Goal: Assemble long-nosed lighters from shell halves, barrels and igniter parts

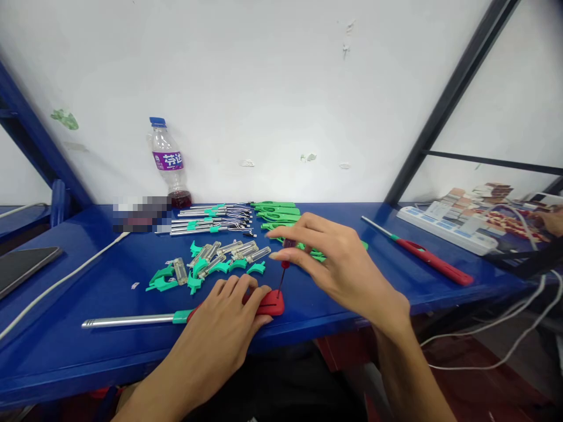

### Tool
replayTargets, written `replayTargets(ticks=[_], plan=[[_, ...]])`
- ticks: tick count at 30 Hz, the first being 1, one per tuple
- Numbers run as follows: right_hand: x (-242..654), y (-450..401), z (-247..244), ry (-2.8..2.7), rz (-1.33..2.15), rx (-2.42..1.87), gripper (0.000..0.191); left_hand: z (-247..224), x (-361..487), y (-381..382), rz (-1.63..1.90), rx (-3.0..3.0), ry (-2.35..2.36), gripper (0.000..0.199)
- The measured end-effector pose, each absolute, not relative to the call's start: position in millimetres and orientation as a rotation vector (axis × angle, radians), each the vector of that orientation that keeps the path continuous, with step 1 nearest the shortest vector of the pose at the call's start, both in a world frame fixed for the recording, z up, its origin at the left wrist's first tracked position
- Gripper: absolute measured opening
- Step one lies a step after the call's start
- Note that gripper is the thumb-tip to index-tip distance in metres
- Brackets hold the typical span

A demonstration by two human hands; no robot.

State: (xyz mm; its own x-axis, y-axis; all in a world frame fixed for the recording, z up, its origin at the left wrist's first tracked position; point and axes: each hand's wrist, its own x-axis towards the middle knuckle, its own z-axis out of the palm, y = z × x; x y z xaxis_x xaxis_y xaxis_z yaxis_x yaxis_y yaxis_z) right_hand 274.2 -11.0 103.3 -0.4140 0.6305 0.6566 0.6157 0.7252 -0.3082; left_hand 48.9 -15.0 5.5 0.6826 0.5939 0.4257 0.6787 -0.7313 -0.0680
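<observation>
Near the table's front edge lies a red utility lighter (pixel 271 304) with a long silver barrel. My left hand (pixel 229 316) presses it to the table, fingers wrapped over the red handle. In my right hand (pixel 329 258) a small red-handled screwdriver (pixel 285 264) is pinched between thumb and fingers. It stands nearly upright, its tip at the end of the red handle. Behind my left hand sit several clear fuel tanks (pixel 180 271) and teal trigger pieces (pixel 162 284). Silver barrels with wires (pixel 197 230) lie farther back, next to several green handle shells (pixel 277 217), partly hidden by my right hand.
Another red lighter (pixel 422 252) lies at the right, near a white power strip (pixel 446 230). A bottle (pixel 167 164) stands against the wall. A phone (pixel 26 266) and white cable (pixel 70 275) are at left. Another person's hand (pixel 549 221) shows at far right.
</observation>
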Motion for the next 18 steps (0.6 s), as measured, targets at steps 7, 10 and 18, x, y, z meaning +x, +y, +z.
replayTargets(ticks=[7,10,18], plan=[[273.8,-10.7,101.6,-2.179,0.297,-0.729,0.035,7.3,48.5,-17.3,-0.547,-2.683,-1.068,0.024],[270.0,-10.7,101.4,-2.12,0.07,-0.896,0.018,6.9,48.5,-17.2,-0.575,-2.68,-1.064,0.024],[277.6,-25.4,112.5,-2.203,0.285,-0.765,0.035,7.5,48.9,-15.1,-0.524,-2.706,-1.101,0.027]])
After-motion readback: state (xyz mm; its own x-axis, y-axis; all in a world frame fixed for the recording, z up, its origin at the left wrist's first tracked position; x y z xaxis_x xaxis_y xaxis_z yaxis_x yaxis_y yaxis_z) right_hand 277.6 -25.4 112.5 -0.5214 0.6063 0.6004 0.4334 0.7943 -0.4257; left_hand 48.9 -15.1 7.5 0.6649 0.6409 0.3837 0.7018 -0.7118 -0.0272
